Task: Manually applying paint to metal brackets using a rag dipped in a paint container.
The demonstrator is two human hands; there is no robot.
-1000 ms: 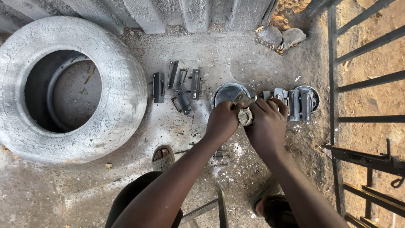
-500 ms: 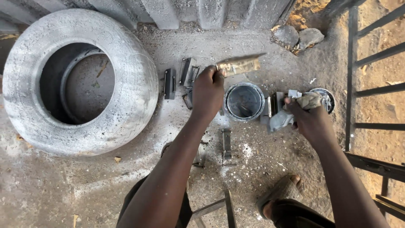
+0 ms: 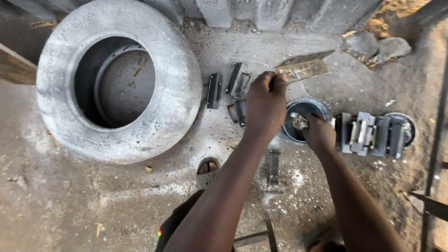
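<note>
Vs earlier: right hand (image 3: 318, 134) now down at round tin (image 3: 303, 108), fingers clenched on small rag, partly hidden. Left hand (image 3: 265, 103) grasps angled metal plate (image 3: 302, 66) above tin.

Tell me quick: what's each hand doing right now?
Left hand: closed, holding up a flat, angled metal piece.
Right hand: closed on a small crumpled greyish wad, over the round dark metal tin.
</note>
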